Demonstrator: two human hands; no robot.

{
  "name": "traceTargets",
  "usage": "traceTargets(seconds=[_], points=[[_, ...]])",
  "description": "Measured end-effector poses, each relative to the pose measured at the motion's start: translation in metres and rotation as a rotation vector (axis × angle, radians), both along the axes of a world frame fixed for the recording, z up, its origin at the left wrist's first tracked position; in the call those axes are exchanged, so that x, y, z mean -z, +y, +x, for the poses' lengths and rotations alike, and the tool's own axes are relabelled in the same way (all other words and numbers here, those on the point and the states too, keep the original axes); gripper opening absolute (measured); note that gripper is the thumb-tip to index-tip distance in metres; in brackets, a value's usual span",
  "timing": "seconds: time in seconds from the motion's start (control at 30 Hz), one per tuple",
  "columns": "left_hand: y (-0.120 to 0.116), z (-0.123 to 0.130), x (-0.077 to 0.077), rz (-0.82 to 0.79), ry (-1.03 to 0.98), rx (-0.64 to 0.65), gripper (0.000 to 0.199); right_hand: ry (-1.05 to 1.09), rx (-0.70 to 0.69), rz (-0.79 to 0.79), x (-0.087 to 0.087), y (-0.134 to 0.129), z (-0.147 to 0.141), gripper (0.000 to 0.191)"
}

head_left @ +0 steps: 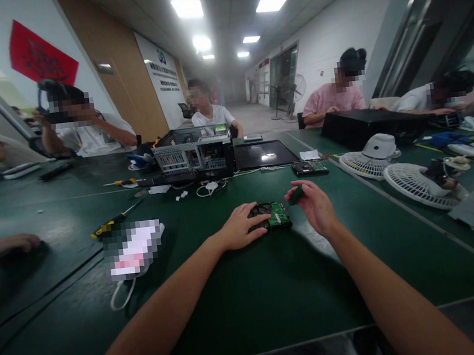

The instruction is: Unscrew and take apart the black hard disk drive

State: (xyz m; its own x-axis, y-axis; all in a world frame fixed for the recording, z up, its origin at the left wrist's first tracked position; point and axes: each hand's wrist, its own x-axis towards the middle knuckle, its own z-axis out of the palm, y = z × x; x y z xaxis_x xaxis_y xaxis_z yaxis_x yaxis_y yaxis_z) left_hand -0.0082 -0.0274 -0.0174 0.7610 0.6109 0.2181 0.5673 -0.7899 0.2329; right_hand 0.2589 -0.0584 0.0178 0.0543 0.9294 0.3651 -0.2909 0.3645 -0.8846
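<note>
A hard drive lies on the green table with its green circuit board facing up. My left hand grips its left end, fingers spread across the top and the thumb along the near edge. Just to the right of the drive, my right hand is raised above the table. Between its thumb and fingers it pinches a small dark object, too unclear to name. A second drive-like part with a circuit board lies farther back.
An open computer case and a flat dark screen stand at the back. A yellow-black screwdriver and a blurred-out phone lie left. Fan parts are at right. Other people sit around; one person's hand reaches in at left.
</note>
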Motion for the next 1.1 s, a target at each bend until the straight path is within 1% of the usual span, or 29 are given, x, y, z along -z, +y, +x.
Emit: traceTargets(seconds=[0.2,0.37,0.5,0.57,0.7,0.83,0.9,0.97,1.1], points=[[0.008,-0.002,-0.001,-0.02,-0.012,-0.002,0.051,-0.245,0.155,0.049,0.002,-0.001,-0.006,0.032],[0.022,-0.002,0.003,-0.038,-0.014,-0.02,0.05,-0.367,0.205,0.104,0.009,0.002,-0.006,0.033],[0.038,-0.003,0.003,-0.084,-0.01,-0.036,0.051,-0.404,0.229,0.122,0.017,0.011,-0.002,0.035],[0.048,-0.002,0.001,-0.118,0.002,-0.033,0.051,-0.422,0.244,0.114,0.018,0.019,0.0,0.041],[0.066,0.001,-0.003,-0.186,0.025,-0.031,0.051,-0.466,0.285,0.082,0.01,0.044,0.002,0.056],[0.072,0.003,0.001,-0.168,-0.022,-0.04,0.051,-0.56,0.321,0.083,0.0,0.064,0.0,0.055],[0.071,0.003,0.004,-0.16,-0.039,-0.042,0.051,-0.559,0.303,0.101,0.0,0.066,0.0,0.059],[0.071,0.004,0.006,-0.149,-0.043,-0.046,0.051,-0.54,0.294,0.101,0.005,0.064,0.001,0.063],[0.072,0.005,0.006,-0.136,-0.054,-0.047,0.051,-0.471,0.359,0.07,0.018,0.053,0.01,0.068]])
